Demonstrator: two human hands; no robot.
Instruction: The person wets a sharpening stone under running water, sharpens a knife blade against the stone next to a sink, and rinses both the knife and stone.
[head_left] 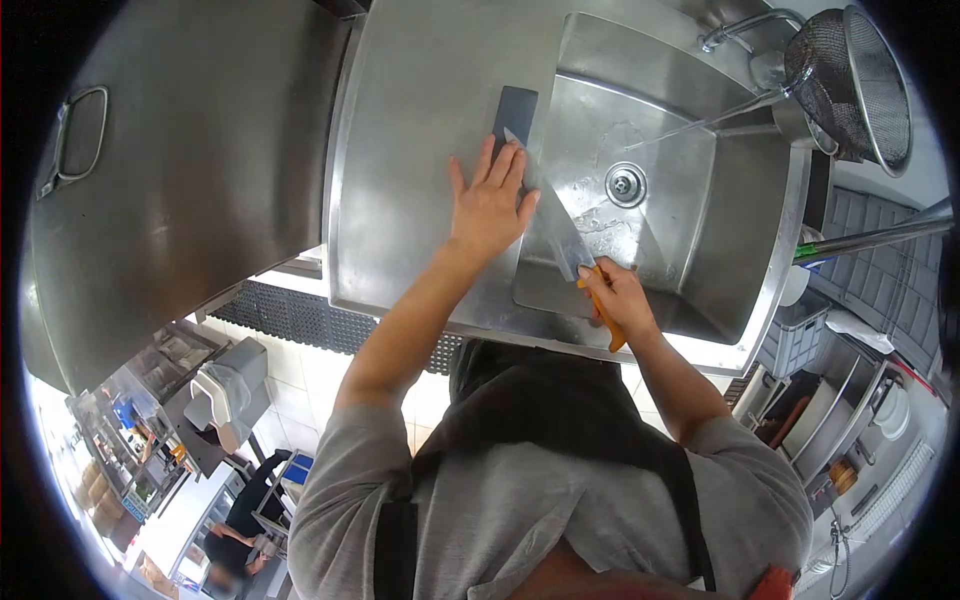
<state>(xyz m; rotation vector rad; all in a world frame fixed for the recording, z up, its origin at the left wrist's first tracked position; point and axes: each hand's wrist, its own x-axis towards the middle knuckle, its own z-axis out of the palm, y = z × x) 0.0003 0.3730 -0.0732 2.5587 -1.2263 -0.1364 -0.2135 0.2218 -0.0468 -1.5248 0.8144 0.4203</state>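
Note:
A dark grey rectangular block (pixel 516 108) lies on the steel counter along the sink's left edge. A large knife (pixel 562 235) runs slantwise from the block over the sink, its tip end on the block. My right hand (pixel 620 300) is closed around its orange handle (pixel 607 322). My left hand (pixel 492 202) lies with fingers stretched out over the block and the blade near the tip; its palm hides part of the block.
The steel sink (pixel 680 185) has a wet floor, a drain (pixel 626 185) and a running faucet (pixel 745 30). A mesh strainer (pixel 850 85) stands at the upper right. A grey crate (pixel 793 335) is at the right. Another person (pixel 245 525) is at the far lower left.

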